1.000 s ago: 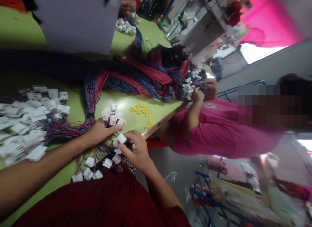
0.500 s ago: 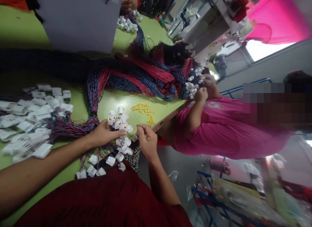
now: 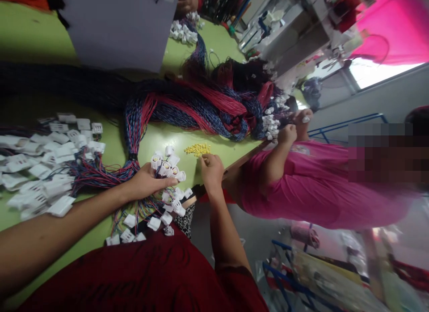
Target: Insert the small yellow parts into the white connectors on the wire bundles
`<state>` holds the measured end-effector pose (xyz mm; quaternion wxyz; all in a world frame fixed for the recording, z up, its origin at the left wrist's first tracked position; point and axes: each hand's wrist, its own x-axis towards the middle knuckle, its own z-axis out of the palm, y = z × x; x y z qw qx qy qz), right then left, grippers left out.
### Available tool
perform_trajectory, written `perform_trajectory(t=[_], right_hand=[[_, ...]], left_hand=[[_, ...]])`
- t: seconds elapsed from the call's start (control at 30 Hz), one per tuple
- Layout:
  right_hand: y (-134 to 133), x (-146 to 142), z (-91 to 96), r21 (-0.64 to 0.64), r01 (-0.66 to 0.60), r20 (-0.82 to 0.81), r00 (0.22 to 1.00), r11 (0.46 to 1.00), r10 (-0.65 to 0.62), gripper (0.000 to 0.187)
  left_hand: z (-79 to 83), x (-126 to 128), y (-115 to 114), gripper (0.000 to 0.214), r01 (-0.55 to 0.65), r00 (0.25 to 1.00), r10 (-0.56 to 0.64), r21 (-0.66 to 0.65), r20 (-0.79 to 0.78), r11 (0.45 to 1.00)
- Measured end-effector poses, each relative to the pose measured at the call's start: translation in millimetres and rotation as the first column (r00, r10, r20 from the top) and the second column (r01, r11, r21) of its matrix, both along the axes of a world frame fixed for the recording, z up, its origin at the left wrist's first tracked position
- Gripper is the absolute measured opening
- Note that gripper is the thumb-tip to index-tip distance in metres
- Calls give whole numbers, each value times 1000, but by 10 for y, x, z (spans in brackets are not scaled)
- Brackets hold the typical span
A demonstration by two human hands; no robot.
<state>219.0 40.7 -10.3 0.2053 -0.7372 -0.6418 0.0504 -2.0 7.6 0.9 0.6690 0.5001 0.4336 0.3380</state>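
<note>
My left hand (image 3: 152,182) is closed around a cluster of white plastic connectors (image 3: 166,168), several with yellow bits in their open ends. Their wires run down into a spread of blue, red and yellow strands, where more white connectors hang at the table's edge. My right hand (image 3: 212,171) is at the pile of small yellow pieces (image 3: 197,149), its fingers pinched together at the pile's near edge. What lies between those fingertips is too small to make out. A wire bundle (image 3: 132,137) tied with a dark band lies beyond my left wrist.
Many white connectors (image 3: 50,169) lie at the left on the green table (image 3: 164,140). A thick blue and red wire bundle (image 3: 201,106) crosses behind. A grey panel (image 3: 117,30) stands at the back. A co-worker in a pink shirt (image 3: 301,182) handles connectors at right.
My right hand has moved from beside the held connectors up to the yellow pieces, covering part of the pile. My left hand keeps its grip. The view has shifted slightly.
</note>
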Motion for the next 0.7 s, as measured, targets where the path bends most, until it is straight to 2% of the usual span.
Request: perform_trajectory(t=[0.1, 0.13, 0.2, 0.27, 0.33, 0.4, 0.43, 0.5, 0.7], right_hand=[[2, -54, 13, -25, -40, -22, 999, 999, 39, 15], [-22, -71, 31, -27, -46, -67, 997, 999, 44, 14], [-108, -111, 95, -41, -33, -262, 965, 999, 21, 9], [-232, -167, 198, -100, -45, -539, 842, 994, -16, 5], [-367, -246, 323, -172, -131, -756, 653, 976, -46, 5], [-482, -343, 436, -218, -202, -857, 507, 955, -88, 8], [-523, -392, 480, -233, -220, -878, 467, 947, -108, 8], [-572, -474, 533, -246, -219, -885, 448, 944, -126, 8], [-567, -521, 525, -199, -209, -851, 522, 957, -63, 13]], left_hand=[[1, -6, 4, 22, -7, 1000, 6, -20, -22, 1000], [1, -8, 5, 23, -5, 1000, 4, -29, -31, 1000], [4, -9, 6, 26, 8, 999, -9, -42, -37, 999], [14, -8, 6, 27, 14, 999, -16, -56, -35, 998], [32, -5, 4, 27, 3, 999, -6, -65, -36, 998], [48, -5, 0, 27, -13, 999, 10, -64, -38, 998], [53, -5, -3, 26, -15, 999, 13, -61, -38, 998], [52, -7, -7, 25, -10, 999, 8, -58, -36, 998], [-1, -12, -4, 27, 18, 1000, -20, -64, -20, 998]])
